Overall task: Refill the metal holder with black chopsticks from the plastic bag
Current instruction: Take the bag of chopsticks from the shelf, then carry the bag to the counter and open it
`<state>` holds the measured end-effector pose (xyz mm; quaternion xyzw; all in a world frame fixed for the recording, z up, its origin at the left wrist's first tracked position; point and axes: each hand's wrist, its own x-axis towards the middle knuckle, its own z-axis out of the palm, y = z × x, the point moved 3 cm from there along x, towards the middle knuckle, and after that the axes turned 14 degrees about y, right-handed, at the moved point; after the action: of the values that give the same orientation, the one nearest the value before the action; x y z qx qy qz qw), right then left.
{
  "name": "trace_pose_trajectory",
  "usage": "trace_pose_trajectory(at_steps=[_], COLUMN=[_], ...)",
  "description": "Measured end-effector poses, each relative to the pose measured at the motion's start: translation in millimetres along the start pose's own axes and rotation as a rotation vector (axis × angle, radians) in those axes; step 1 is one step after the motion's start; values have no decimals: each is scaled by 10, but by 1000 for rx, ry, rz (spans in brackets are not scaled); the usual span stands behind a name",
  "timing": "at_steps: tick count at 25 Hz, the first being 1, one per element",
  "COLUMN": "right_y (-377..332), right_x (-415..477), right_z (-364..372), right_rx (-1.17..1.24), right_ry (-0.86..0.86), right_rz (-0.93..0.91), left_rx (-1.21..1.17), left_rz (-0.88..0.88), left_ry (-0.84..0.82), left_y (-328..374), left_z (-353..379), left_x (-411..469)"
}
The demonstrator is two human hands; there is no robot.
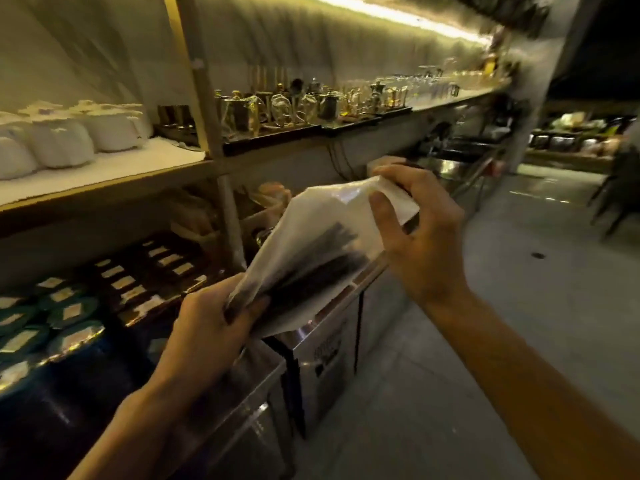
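A translucent white plastic bag (311,220) hangs between my hands in the middle of the view. A dark bundle of black chopsticks (311,275) shows through it, slanting from lower left to upper right. My left hand (207,330) grips the bag's lower end around the chopsticks. My right hand (415,230) pinches the bag's upper end, thumb on the near side. The picture is blurred. I cannot make out the metal holder with any certainty.
A steel counter (325,337) with cabinet doors runs below the bag. Labelled dark boxes and round tins (69,310) fill the lower shelf at left. White cups (62,140) and glassware (284,105) line the upper shelf. Open floor (519,306) lies to the right.
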<state>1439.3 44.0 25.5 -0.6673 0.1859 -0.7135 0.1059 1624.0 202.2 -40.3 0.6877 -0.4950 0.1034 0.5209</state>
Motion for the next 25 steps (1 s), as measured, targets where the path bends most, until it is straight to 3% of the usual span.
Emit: trace_pose_trajectory(at_steps=[10,14,21,25], right_y=[951,1360,2127,2394], right_x=[-120,-132,-207,-387], right_z=[-2183,-2643,-2737,-2710], right_rx=[-665,-837,-591,-334], right_ry=[-15,16,450,581], right_rz=[189,393,954,1175], left_rx=[-578,-748,-896,-937], left_rz=[-61,-150,-352,-412], left_ry=[-651,-809,-1047,-1198], left_y=[707,807,852,929], left_z=[2203,2976,4028,4553], left_x=[-471,-458,-105,44])
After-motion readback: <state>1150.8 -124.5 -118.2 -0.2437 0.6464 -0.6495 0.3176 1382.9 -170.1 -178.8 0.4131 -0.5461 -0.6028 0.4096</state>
